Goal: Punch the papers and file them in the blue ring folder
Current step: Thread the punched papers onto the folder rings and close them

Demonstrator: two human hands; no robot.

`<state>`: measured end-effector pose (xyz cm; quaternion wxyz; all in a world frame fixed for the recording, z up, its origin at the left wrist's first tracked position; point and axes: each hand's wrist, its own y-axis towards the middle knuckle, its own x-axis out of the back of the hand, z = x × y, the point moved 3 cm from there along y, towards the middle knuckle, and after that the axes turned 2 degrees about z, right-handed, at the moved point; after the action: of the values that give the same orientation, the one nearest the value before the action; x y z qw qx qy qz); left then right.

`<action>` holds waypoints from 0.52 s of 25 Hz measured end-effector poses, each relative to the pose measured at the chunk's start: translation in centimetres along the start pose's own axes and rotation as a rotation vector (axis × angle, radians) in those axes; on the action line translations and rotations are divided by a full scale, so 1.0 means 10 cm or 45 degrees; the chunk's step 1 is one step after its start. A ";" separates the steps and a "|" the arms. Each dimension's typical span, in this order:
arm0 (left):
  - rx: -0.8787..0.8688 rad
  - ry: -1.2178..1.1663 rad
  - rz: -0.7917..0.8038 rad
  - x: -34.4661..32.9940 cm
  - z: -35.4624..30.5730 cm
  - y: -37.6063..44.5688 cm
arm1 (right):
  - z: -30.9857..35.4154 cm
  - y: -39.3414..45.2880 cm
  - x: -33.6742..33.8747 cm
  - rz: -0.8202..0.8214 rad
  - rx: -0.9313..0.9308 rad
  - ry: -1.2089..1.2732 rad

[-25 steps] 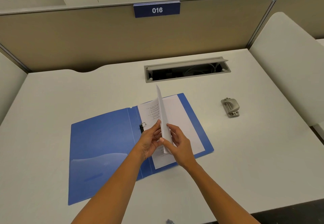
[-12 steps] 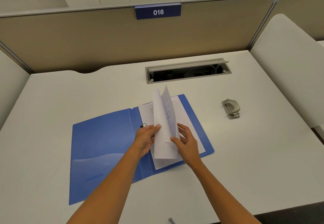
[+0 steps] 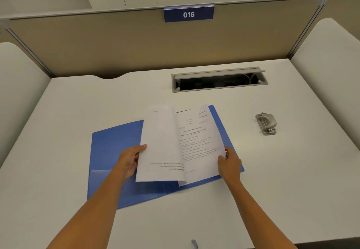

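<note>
The blue ring folder lies open on the white desk. Over it I hold a bundle of printed papers, spread open like a book. My left hand grips the left sheet at its outer edge, thumb on top. My right hand pinches the right sheet at its outer edge. The papers hide the folder's rings and most of its right half. A grey metal hole punch sits on the desk, to the right of the folder.
An open cable tray is set into the desk behind the folder. A beige partition with a blue "016" sign closes the back. Padded side panels stand left and right. A small grey object lies at the near edge.
The papers stood nearly upright and closed between my hands a second ago. My hands have moved apart and the sheets now lie spread open, printed side up, over the folder.
</note>
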<state>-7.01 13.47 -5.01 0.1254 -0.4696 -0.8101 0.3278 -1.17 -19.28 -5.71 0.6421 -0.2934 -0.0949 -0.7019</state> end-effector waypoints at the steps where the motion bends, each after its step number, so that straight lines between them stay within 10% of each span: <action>1: 0.032 0.024 -0.045 0.15 0.05 0.00 | 0.00 0.00 0.00 -0.004 -0.015 -0.004; 13: -0.162 0.394 -0.609 0.81 0.26 -0.12 | 0.04 -0.02 0.01 -0.020 -0.061 -0.041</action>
<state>-13.46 18.82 -7.06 0.2916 -0.3164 -0.8881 0.1621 -1.25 -19.18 -5.29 0.6279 -0.3192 -0.0908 -0.7040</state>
